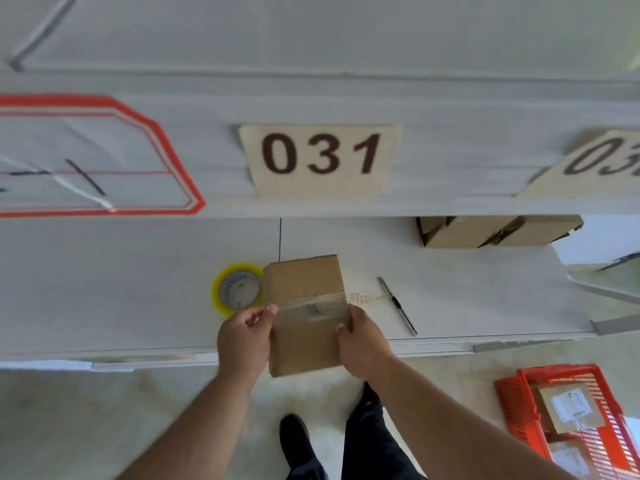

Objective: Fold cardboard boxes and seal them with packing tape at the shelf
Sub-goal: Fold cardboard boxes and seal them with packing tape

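Observation:
A small brown cardboard box (304,320) lies on the white shelf (138,289), its near end sticking out over the shelf's front edge. A strip of clear tape (313,308) runs across its top. My left hand (244,337) grips the box's left side with the thumb at the tape's left end. My right hand (360,341) grips the right side, fingers curled round the edge. A roll of packing tape (237,289) with a yellow rim lies flat on the shelf, touching the box's left side.
A utility knife (398,306) lies on the shelf right of the box. Folded cardboard boxes (498,232) sit at the back right. An orange basket (568,417) with labelled parcels stands on the floor at right. The upper shelf rail carries a label 031 (320,157).

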Demonstrator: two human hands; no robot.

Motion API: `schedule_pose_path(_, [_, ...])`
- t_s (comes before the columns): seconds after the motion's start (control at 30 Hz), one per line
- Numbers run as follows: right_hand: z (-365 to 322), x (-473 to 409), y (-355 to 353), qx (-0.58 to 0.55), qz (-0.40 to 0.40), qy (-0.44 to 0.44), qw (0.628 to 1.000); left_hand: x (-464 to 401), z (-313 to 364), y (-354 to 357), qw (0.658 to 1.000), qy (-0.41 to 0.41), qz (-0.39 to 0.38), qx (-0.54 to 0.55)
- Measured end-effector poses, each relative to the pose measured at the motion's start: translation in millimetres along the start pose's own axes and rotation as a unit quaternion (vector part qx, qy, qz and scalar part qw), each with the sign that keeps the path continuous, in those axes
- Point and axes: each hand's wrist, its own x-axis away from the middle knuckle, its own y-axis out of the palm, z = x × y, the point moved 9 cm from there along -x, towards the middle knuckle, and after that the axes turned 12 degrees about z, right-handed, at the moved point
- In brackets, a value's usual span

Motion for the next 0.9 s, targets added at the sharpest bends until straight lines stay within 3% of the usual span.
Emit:
schedule_pose_path(0.23, [-25.6, -1.7, -4.8, -0.015, 0.010, -0.016, 1.000, -2.7, -33.5, 19.2, 0.977, -0.129, -0.028, 0.167])
schedule_pose_path(0.43, [-35.2, -7.0, 4.6, 0.030, 0.008, 0.005, 1.000, 9.7, -49.3, 37.8, 0.919, -0.256, -0.089, 0.286])
schedule_pose_path(0.77, [-9.8, -1.0, 0.4, 0.116, 0.049, 0.057, 0.990, 9.0, -40.9, 41.0, 0.977, -0.160, -0.006, 0.144])
schedule_pose_path(0.83, [-22.1, -0.5, -8.0, 0.185, 0.100, -0.020, 0.977, 7.2, -39.1, 44.2, 0.980, -0.150, -0.009, 0.134])
schedule_pose_path(0.9, [-61.8, 5.9, -4.0, 0.266, 0.163, -0.260, 0.914, 5.3, -37.9, 43.9, 0.982, -0.144, -0.010, 0.120])
